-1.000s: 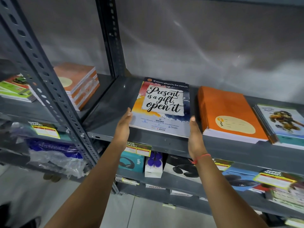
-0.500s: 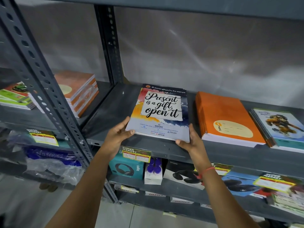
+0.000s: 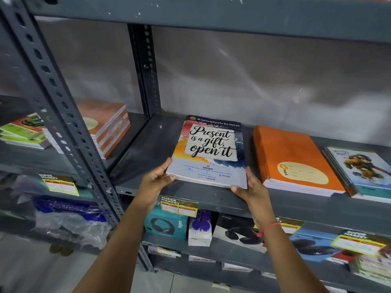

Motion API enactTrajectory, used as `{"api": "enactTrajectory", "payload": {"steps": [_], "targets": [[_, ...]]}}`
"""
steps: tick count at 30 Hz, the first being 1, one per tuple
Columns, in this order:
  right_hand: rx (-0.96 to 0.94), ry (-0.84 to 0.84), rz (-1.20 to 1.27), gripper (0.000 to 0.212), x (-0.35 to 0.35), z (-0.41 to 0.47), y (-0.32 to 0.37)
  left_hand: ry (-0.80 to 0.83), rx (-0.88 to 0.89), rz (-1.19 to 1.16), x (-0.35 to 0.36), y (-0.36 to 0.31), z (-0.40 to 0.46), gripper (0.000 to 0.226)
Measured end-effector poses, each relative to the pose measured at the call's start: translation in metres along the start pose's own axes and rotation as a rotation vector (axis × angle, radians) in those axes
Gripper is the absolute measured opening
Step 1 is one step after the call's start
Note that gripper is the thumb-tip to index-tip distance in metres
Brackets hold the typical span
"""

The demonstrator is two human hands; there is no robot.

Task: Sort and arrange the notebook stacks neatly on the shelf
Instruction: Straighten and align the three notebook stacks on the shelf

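A stack of notebooks with a "Present is a gift, open it" cover (image 3: 209,149) lies on the grey metal shelf (image 3: 148,149). My left hand (image 3: 156,178) grips its near left corner, thumb on the front edge. My right hand (image 3: 250,185) holds the near right corner from the side and below. The near edge of the stack looks slightly raised off the shelf. To its right lies an orange notebook stack (image 3: 294,159), then a stack with a cartoon lion cover (image 3: 359,170).
A perforated upright post (image 3: 69,132) divides the shelves. Left of it sit an orange-brown notebook stack (image 3: 105,125) and green notebooks (image 3: 23,132). The lower shelf holds headphone boxes (image 3: 167,225), price tags and a plastic-wrapped package (image 3: 67,225).
Both hands slid from the sides of the colourful stack to its near corners and took hold of it. The view has tilted upward a little.
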State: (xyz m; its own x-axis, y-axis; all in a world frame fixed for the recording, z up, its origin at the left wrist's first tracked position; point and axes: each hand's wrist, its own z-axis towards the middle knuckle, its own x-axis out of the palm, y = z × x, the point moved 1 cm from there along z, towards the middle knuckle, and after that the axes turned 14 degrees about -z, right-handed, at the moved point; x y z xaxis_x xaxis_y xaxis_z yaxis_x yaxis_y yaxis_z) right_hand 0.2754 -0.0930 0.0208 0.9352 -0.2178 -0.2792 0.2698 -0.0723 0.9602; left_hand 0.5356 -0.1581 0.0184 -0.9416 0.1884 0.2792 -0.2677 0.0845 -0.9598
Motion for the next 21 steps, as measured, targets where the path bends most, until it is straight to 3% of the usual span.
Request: {"api": "enactTrajectory", "payload": {"steps": [21], "targets": [[0.080, -0.095, 0.078, 0.067, -0.0006, 0.0011, -0.0003, -0.086, 0.055, -0.031, 0.0070, 0.0045, 0.0003, 0.050]]}}
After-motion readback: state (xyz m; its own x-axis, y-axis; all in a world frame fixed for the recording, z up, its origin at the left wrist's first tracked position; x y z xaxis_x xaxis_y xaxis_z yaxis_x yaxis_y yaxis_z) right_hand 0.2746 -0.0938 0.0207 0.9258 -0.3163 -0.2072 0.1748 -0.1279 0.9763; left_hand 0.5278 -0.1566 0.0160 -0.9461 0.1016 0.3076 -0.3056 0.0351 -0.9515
